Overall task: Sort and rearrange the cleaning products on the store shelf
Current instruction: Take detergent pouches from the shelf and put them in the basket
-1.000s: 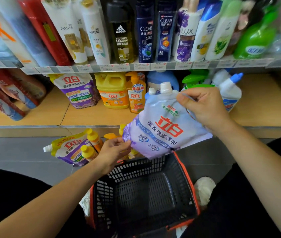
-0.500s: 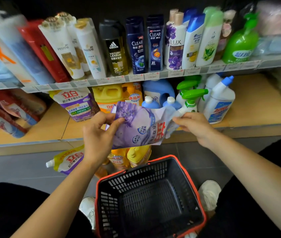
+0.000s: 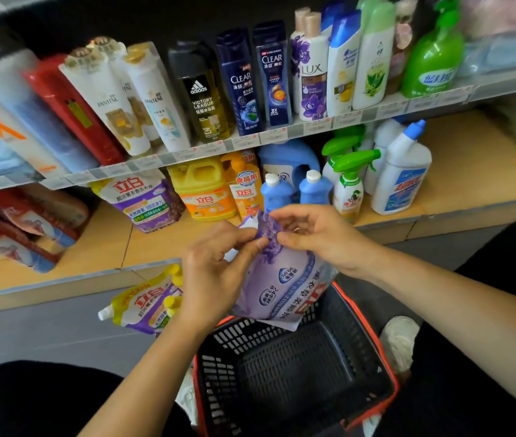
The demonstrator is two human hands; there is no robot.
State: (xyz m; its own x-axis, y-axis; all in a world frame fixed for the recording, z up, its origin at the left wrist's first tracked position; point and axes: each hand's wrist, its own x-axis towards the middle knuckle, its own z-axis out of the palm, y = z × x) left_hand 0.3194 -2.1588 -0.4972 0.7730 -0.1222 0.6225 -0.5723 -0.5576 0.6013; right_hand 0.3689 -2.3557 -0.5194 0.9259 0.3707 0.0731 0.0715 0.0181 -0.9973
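A purple refill pouch [image 3: 285,285] hangs upside down over the black basket [image 3: 373,367], its label text running downward. My left hand [image 3: 215,263] pinches its upper edge from the left. My right hand [image 3: 316,234] pinches the same edge from the right, fingers curled. On the lower shelf [image 3: 102,244] behind stand a purple-and-white pouch [image 3: 143,200], a yellow jug [image 3: 203,190], an orange pump bottle [image 3: 245,187], two small blue bottles [image 3: 294,190], green-trigger sprays [image 3: 348,181] and a white bottle [image 3: 403,178].
Another pouch [image 3: 143,304] and yellow-capped bottles [image 3: 173,302] lie on the grey floor left of the basket. The upper shelf carries shampoo bottles [image 3: 240,80] and a green pump bottle [image 3: 433,58]. Red packs [image 3: 13,228] fill the lower shelf's left end. A white shoe [image 3: 400,339] is right of the basket.
The pouch has been turned from spout-up to upside down and lowered toward the basket. Both hands have come together at its upper edge. The view has tilted down.
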